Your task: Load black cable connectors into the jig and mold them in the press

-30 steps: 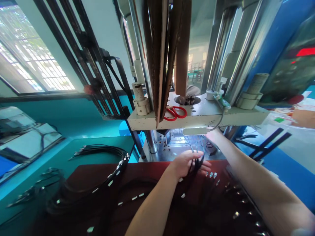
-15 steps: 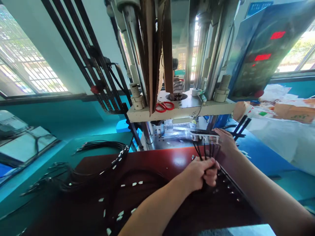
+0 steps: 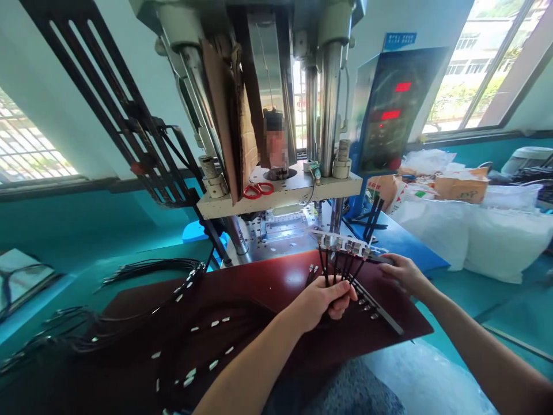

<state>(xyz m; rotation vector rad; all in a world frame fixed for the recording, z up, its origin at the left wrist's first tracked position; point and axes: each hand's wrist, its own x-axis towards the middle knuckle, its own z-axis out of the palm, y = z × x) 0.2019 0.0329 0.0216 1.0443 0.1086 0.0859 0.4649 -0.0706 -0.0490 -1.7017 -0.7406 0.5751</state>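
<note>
My left hand [image 3: 330, 300] is closed around a bundle of thin black cables [image 3: 326, 266] above the reddish-brown board. The cables fan upward from the fist to a metal mold plate [image 3: 341, 243] with a row of cable ends along it. My right hand [image 3: 406, 274] grips the dark handle [image 3: 381, 259] at the plate's right end. The plate slopes down toward that hand. Below it, a dark metal bar [image 3: 382, 311] lies on the board, with small shiny connectors beside it. How the cable ends sit in the plate is too small to tell.
A press [image 3: 280, 196] with steel columns stands ahead, red-handled scissors [image 3: 258, 190] on its platen. More black cables [image 3: 151, 271] with white tags lie at left. A control box [image 3: 384, 115] with red displays stands behind. White bags [image 3: 496, 236] are at right.
The view has turned right. The plate has tilted, its right end now lower, and my right hand has moved outward to the handle. My left hand still holds the cables.
</note>
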